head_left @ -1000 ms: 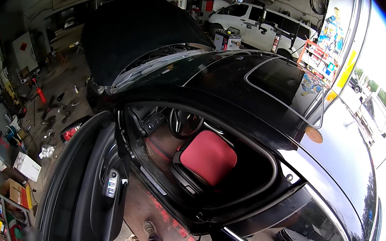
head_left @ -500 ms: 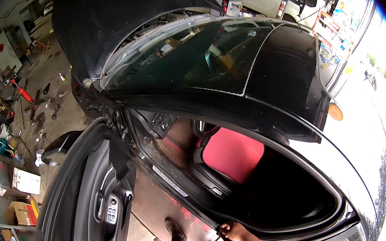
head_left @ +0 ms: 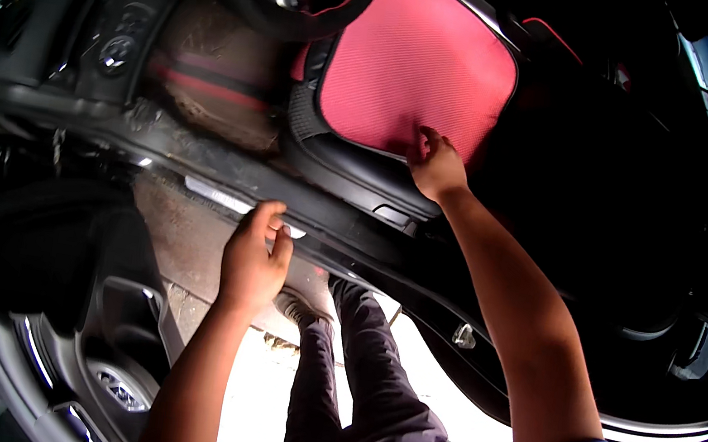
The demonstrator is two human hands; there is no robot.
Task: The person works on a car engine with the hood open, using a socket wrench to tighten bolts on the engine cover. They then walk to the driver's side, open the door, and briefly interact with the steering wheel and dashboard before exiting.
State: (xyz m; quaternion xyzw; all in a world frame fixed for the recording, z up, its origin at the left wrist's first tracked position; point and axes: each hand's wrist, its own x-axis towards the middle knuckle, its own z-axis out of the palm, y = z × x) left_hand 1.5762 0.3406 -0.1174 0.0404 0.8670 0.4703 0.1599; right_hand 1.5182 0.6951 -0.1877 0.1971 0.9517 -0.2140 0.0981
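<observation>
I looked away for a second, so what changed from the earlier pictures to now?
The view has dropped in close to the open doorway. The right hand went from the door frame to the red seat cushion; the left hand now rests on the door sill. The door stays open.

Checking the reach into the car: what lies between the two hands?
In the head view, the black seat base edge and door sill lie between the left hand on the sill and the right hand on the red seat cushion.
</observation>
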